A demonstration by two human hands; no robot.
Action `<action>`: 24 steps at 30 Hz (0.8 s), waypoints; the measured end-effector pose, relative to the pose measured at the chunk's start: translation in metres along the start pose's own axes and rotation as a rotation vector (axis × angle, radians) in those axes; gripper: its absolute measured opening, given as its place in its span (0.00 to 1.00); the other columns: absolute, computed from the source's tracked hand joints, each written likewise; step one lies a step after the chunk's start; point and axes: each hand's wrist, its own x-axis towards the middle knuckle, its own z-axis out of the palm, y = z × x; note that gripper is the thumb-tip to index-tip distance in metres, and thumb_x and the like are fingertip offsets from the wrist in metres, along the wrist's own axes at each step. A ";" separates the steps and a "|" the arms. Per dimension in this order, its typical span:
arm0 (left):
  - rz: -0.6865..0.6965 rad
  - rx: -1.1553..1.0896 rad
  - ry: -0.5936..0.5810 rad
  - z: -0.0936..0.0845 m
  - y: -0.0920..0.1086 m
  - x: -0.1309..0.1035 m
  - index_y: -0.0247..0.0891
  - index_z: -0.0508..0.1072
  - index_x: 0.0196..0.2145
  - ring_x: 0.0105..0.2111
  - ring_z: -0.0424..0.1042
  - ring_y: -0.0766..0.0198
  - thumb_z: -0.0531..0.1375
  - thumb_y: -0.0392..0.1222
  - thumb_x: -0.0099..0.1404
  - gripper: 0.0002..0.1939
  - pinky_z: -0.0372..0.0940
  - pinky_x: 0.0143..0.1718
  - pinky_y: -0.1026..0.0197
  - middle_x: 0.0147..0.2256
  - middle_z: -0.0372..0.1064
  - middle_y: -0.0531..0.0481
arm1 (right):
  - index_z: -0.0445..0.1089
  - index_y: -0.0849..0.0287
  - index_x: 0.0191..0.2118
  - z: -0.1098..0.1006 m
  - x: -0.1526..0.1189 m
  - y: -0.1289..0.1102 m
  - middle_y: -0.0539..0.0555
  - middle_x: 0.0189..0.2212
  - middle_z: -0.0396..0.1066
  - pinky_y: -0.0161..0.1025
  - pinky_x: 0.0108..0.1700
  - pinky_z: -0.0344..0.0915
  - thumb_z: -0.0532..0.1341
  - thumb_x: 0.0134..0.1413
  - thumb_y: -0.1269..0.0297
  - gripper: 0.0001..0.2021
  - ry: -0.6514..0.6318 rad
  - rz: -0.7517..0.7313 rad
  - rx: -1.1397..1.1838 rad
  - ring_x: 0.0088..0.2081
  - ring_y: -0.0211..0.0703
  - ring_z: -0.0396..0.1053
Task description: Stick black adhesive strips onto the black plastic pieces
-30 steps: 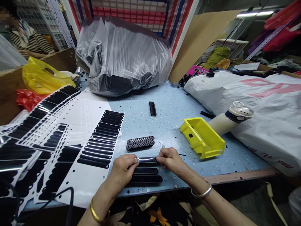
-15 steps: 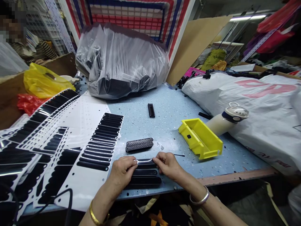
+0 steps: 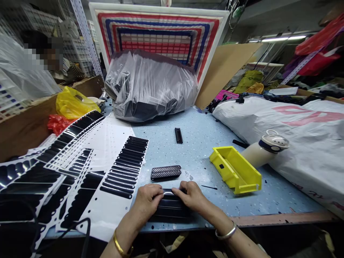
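Observation:
My left hand [image 3: 148,200] and my right hand [image 3: 192,195] are close together at the table's front edge, fingers closed on the two ends of a glossy black strip [image 3: 168,192]. Beneath and just in front of it lie dark flat pieces [image 3: 172,208], partly covered by my hands. Just beyond my hands is a black perforated piece [image 3: 166,172]. Farther back on the blue speckled table [image 3: 158,139] lies a small black part [image 3: 178,135]. To the left, a white sheet [image 3: 113,209] carries rows of glossy black strips [image 3: 125,166].
At right are a yellow bin [image 3: 236,170], a bottle [image 3: 264,148] and a big white sack [image 3: 290,125]. A plastic-wrapped bundle [image 3: 153,89] is at the back before a striped basket [image 3: 161,18]. A person [image 3: 70,73] is at the far left.
The view has tilted up and shifted, so things appear lower and farther right. My hands are slightly nearer each other, still on the strip, which now lies against the dark pieces.

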 end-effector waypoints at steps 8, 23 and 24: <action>-0.369 -0.287 0.173 -0.025 -0.018 -0.012 0.36 0.79 0.43 0.41 0.80 0.54 0.62 0.31 0.52 0.19 0.74 0.45 0.53 0.40 0.81 0.44 | 0.53 0.54 0.16 -0.020 -0.007 0.004 0.47 0.13 0.54 0.37 0.25 0.52 0.46 0.62 0.46 0.27 -0.050 -0.109 -0.058 0.19 0.39 0.57; -0.426 -0.079 0.103 -0.031 0.007 -0.006 0.36 0.80 0.26 0.26 0.73 0.60 0.61 0.35 0.54 0.07 0.64 0.29 0.62 0.24 0.76 0.49 | 0.66 0.57 0.19 0.018 0.017 -0.033 0.52 0.20 0.70 0.38 0.29 0.59 0.52 0.58 0.54 0.20 -0.146 -0.318 -0.047 0.25 0.42 0.67; -0.443 -0.090 0.119 -0.030 0.009 -0.008 0.36 0.80 0.24 0.25 0.72 0.61 0.61 0.34 0.53 0.06 0.63 0.27 0.63 0.22 0.75 0.50 | 0.66 0.56 0.19 0.018 0.017 -0.033 0.53 0.21 0.70 0.38 0.29 0.59 0.52 0.59 0.53 0.21 -0.161 -0.341 -0.057 0.25 0.42 0.67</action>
